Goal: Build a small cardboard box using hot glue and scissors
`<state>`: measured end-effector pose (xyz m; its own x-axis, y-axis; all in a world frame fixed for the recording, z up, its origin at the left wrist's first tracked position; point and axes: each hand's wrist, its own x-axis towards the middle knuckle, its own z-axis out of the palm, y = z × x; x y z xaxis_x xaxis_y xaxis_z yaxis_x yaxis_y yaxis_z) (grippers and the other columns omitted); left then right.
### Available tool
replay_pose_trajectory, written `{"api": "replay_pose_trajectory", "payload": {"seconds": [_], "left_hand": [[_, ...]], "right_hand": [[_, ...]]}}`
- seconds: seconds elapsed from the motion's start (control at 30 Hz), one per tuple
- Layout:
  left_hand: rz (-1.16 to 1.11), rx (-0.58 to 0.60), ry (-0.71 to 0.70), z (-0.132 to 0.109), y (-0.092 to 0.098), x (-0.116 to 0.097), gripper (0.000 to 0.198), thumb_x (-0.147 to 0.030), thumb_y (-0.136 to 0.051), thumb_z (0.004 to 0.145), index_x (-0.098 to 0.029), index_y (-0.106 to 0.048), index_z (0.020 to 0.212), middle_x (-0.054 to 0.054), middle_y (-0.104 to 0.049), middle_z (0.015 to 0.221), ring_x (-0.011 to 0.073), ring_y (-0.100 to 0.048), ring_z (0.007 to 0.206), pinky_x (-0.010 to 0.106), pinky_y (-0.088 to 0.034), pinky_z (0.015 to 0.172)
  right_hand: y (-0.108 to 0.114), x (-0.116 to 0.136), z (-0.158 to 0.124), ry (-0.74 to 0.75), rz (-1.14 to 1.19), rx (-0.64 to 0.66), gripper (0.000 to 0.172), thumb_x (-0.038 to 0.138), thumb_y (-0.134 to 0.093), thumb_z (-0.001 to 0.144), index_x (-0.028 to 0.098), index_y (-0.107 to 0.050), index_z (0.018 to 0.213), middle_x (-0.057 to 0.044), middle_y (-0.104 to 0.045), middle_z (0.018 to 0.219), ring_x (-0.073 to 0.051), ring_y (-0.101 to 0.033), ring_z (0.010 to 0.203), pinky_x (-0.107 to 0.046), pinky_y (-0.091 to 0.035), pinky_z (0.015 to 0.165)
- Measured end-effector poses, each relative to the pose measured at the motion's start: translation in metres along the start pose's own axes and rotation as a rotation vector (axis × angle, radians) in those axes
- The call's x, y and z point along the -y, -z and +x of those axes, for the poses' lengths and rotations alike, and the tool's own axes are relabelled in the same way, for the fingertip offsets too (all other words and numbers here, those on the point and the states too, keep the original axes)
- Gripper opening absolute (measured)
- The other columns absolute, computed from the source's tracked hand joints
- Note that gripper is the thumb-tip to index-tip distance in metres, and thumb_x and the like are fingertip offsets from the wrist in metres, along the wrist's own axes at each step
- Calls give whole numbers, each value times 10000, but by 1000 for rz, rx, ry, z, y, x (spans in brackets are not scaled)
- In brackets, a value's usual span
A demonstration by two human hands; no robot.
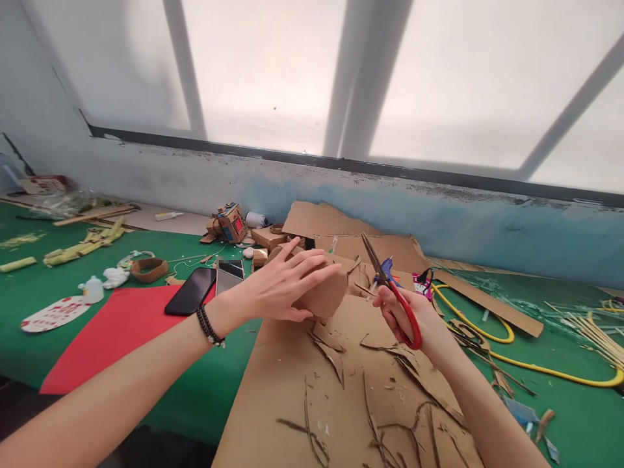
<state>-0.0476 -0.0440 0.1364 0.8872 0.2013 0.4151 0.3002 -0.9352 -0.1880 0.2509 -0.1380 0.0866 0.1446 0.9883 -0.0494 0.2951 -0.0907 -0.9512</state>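
My left hand (292,279), wearing a dark beaded bracelet (209,328), lies over a rounded piece of brown cardboard (329,292). Its fingers are stretched out and spread across the piece, with the thumb lower down on the near side. Part of the piece is hidden under the palm. In my right hand (397,309) is a pair of scissors (407,318) with red handles, its dark blades pointing up and away from me. Below both hands spreads a large cardboard sheet (273,396), strewn with thin curled cardboard offcuts (368,403).
Behind the scissors lies a blue glue gun (387,268). A yellow cable (541,370) loops at right near thin sticks (597,338). On the left, a black phone (191,290) rests on red paper (121,331). Farther back stands a small cardboard model (229,222) by the wall.
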Motion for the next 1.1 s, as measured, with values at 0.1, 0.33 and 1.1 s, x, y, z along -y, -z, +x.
{"api": "replay_pose_trajectory", "payload": {"seconds": [0.1, 0.33, 1.1], "left_hand": [[-22, -10, 25, -17, -1, 5, 1190, -261, -819, 830, -234, -76, 1759, 189, -502, 1664, 386, -428, 1602, 659, -56, 1401], [-52, -191, 60, -49, -12, 10, 1106, -294, -846, 862, -233, -151, 1720, 237, -520, 1583, 425, -517, 1524, 709, -383, 1304], [23, -333, 206, -13, -27, -4, 1055, -382, -799, 873, -216, -211, 1733, 215, -588, 1498, 411, -594, 1400, 619, -414, 1252]], "right_hand": [[-13, -2, 0, 23, 42, -7, 641, 871, -641, 866, 234, -610, 930, 75, -462, 586, -115, -422, 442, -255, -313, 427], [-42, 1, -14, 142, -312, 12, 537, 781, -590, 945, 245, -620, 960, -1, -648, 804, -180, -567, 686, -293, -425, 605], [-37, -10, -39, 543, -1076, -453, 590, 750, -446, 1062, 241, -706, 916, -67, -698, 717, -208, -632, 612, -341, -288, 575]]}}
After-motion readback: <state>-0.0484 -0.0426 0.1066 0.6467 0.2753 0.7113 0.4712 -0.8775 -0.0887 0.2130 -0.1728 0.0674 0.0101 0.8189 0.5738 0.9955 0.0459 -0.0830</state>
